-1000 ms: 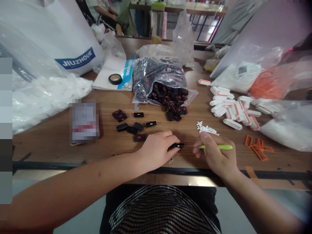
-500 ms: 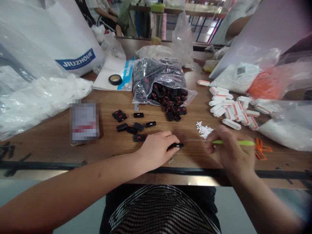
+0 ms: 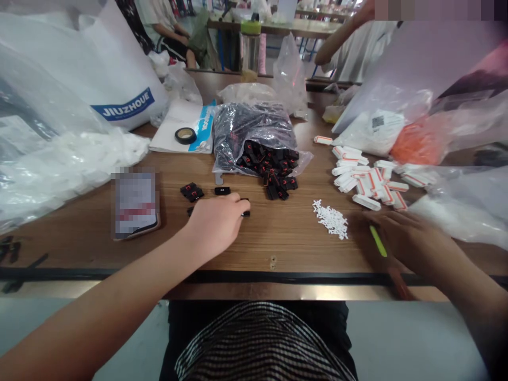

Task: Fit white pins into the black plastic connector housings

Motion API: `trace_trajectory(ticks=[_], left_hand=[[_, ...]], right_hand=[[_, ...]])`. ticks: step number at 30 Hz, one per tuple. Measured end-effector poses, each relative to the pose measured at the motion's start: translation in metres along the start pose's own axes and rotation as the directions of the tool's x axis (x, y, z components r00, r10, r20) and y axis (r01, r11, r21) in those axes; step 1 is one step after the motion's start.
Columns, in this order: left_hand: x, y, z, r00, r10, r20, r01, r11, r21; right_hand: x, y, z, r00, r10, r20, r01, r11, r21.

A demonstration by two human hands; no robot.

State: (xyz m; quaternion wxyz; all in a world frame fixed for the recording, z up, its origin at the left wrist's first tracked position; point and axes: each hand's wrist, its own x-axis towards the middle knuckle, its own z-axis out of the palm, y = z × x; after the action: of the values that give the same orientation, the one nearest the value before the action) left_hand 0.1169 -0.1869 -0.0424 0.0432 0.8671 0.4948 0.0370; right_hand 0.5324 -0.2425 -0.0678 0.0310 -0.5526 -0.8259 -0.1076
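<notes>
My left hand (image 3: 214, 225) is over the loose black plastic parts left of centre. Its fingers are bent together around a small black plastic part (image 3: 246, 214) at the fingertips, and the palm hides other parts. A black part with white marks (image 3: 222, 190) lies just beyond the knuckles, beside black parts with red marks (image 3: 191, 191). My right hand (image 3: 408, 235), smeared by motion, is low over the table at the right. A slim green-handled tool (image 3: 378, 241) shows at its fingers; its tip cannot be made out. Small white pieces (image 3: 331, 219) lie left of that hand.
A clear bag (image 3: 254, 119) spills black parts at the centre. White cases with orange edging (image 3: 367, 177) are heaped at the right, near bags. A phone (image 3: 135, 206) lies left. Black tape (image 3: 186, 135) rests on a booklet (image 3: 166, 140). People sit beyond the table.
My left hand has moved left and away from me, to the loose black parts. My right hand has swung right, away from the white pieces, and the green tool has turned steeply.
</notes>
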Motion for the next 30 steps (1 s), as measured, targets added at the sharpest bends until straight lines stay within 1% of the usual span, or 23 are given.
trace_trajectory(ticks=[2,4,5,6,7,8,9,11,12,14,16,17,18,19,20,22,24,25,27,28,30], left_hand=[[0.001,-0.007,-0.005,0.999,-0.050,0.009,0.049,0.998,0.042],[0.003,-0.010,-0.010,0.996,-0.080,0.030,0.078,0.995,0.066],[0.004,-0.010,-0.013,0.995,-0.093,0.043,0.089,0.993,0.075],[0.004,-0.011,-0.015,0.993,-0.105,0.055,0.101,0.991,0.083],[0.004,-0.011,-0.017,0.991,-0.119,0.067,0.113,0.989,0.092],[0.004,-0.012,-0.020,0.988,-0.132,0.078,0.124,0.987,0.100],[0.003,-0.013,-0.022,0.986,-0.140,0.088,0.130,0.986,0.107],[0.002,-0.016,-0.024,0.985,-0.143,0.099,0.133,0.986,0.104],[0.001,-0.017,-0.025,0.987,-0.142,0.079,0.135,0.987,0.092],[0.004,-0.020,-0.023,0.993,-0.117,-0.031,0.118,0.992,0.045],[0.010,-0.022,-0.019,0.986,-0.039,-0.164,0.039,0.999,0.000],[0.014,-0.023,-0.016,0.980,0.021,-0.200,-0.024,1.000,-0.010],[0.017,-0.023,-0.013,0.977,0.082,-0.197,-0.086,0.996,-0.011],[0.020,-0.024,-0.010,0.977,0.127,-0.171,-0.131,0.991,-0.009],[0.022,-0.023,-0.008,0.977,0.154,-0.147,-0.157,0.988,-0.009],[0.022,-0.017,-0.004,0.975,0.152,-0.163,-0.160,0.986,-0.039],[0.017,-0.004,-0.001,0.969,0.129,-0.212,-0.162,0.976,-0.147],[0.013,0.005,0.000,0.969,0.136,-0.208,-0.183,0.956,-0.230],[0.006,0.025,0.005,0.977,0.180,-0.117,-0.212,0.891,-0.402],[0.003,0.034,0.008,0.977,0.200,-0.079,-0.214,0.865,-0.453],[-0.001,0.049,0.017,0.978,0.194,-0.070,-0.203,0.839,-0.505]], right_hand=[[0.012,-0.008,-0.009,0.995,0.073,-0.061,-0.072,0.997,0.018],[0.034,-0.028,-0.020,0.983,0.138,-0.117,-0.125,0.986,0.114],[0.048,-0.041,-0.025,0.989,0.130,-0.076,-0.112,0.973,0.203],[0.063,-0.057,-0.029,0.990,0.122,-0.066,-0.098,0.952,0.288],[0.079,-0.073,-0.032,0.992,0.106,-0.067,-0.078,0.940,0.333],[0.095,-0.088,-0.033,0.998,0.051,-0.040,-0.034,0.939,0.342],[0.109,-0.102,-0.033,0.999,0.035,-0.030,-0.023,0.942,0.334],[0.133,-0.122,-0.028,0.998,0.053,0.019,-0.056,0.946,0.319],[0.142,-0.128,-0.024,0.997,0.068,0.038,-0.077,0.947,0.313],[0.153,-0.133,-0.017,0.993,0.097,0.070,-0.114,0.945,0.308],[0.156,-0.132,-0.010,0.991,0.109,0.080,-0.129,0.943,0.307],[0.155,-0.130,-0.008,0.990,0.112,0.083,-0.132,0.940,0.313],[0.152,-0.129,-0.007,0.990,0.111,0.088,-0.134,0.935,0.327],[0.146,-0.128,-0.007,0.989,0.110,0.099,-0.137,0.927,0.348],[0.140,-0.128,-0.007,0.988,0.108,0.112,-0.142,0.917,0.372],[0.123,-0.132,-0.011,0.984,0.096,0.148,-0.150,0.897,0.417],[0.105,-0.139,-0.016,0.982,0.091,0.167,-0.158,0.879,0.450],[0.098,-0.143,-0.018,0.981,0.095,0.166,-0.163,0.869,0.467],[0.086,-0.151,-0.021,0.982,0.104,0.156,-0.170,0.850,0.499],[0.082,-0.155,-0.021,0.982,0.117,0.150,-0.178,0.840,0.513],[0.078,-0.162,-0.021,0.978,0.148,0.147,-0.205,0.807,0.553]])
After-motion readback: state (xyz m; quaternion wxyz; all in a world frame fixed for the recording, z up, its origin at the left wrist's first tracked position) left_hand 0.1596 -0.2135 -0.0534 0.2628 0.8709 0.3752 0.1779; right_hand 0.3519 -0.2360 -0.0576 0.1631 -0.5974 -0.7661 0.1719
